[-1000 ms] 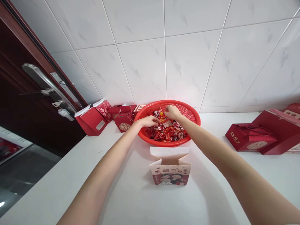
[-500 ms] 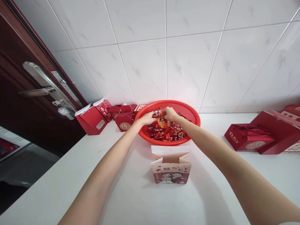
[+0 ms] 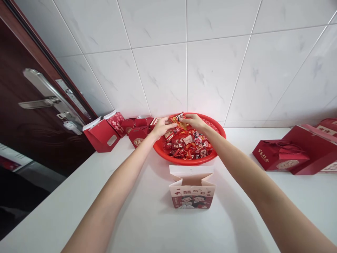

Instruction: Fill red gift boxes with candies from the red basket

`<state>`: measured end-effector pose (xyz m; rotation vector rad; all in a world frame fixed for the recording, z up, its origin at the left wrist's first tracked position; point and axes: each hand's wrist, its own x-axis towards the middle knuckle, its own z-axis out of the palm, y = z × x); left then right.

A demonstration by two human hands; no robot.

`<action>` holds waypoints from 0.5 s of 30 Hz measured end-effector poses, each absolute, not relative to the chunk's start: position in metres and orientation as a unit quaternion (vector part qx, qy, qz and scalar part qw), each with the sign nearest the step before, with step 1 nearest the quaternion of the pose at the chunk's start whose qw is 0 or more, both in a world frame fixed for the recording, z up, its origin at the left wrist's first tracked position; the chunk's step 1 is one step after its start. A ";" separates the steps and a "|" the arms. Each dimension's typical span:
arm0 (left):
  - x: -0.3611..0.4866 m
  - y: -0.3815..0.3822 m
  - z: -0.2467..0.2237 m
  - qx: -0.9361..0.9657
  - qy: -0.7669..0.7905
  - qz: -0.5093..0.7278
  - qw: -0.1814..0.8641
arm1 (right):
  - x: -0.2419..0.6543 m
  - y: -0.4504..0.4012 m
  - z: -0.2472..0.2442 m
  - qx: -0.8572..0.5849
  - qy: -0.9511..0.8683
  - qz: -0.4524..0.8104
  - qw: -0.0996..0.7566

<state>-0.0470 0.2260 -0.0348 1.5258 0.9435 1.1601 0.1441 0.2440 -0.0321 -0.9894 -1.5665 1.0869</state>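
Note:
A red plastic basket [image 3: 221, 135] holds many wrapped candies [image 3: 192, 146]. Over its back left part, my left hand [image 3: 162, 127] and my right hand [image 3: 194, 122] hold a red and gold candy packet [image 3: 177, 122] between them. The fingers of both are closed on its sides. In front of the basket a small paper box [image 3: 193, 196] stands upright with its top open, showing a cartoon couple on its front. Neither hand touches this box.
Red gift boxes [image 3: 104, 135] stand at the back left, beside a dark door with a handle [image 3: 43, 102]. More red boxes [image 3: 281, 154] are on the right of the white table [image 3: 158, 225]. A tiled wall [image 3: 210, 77] rises behind the basket.
Both hands have risen from the candies toward the basket's back edge, with the red and gold packet now lifted between them. Candies that the hands covered are now visible.

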 end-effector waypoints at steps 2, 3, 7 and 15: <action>-0.047 0.226 -0.034 0.625 0.386 0.473 0.486 | 0.144 0.242 -0.028 -0.385 -0.629 0.470 0.485; -0.047 0.227 -0.033 0.627 0.397 0.462 0.486 | 0.146 0.242 -0.026 -0.379 -0.617 0.473 0.501; -0.045 0.236 -0.031 0.693 0.485 0.322 0.425 | 0.161 0.246 -0.012 -0.377 -0.550 0.452 0.593; -0.004 0.274 -0.037 0.770 0.521 0.140 0.340 | 0.193 0.231 -0.007 -0.322 -0.373 0.505 0.708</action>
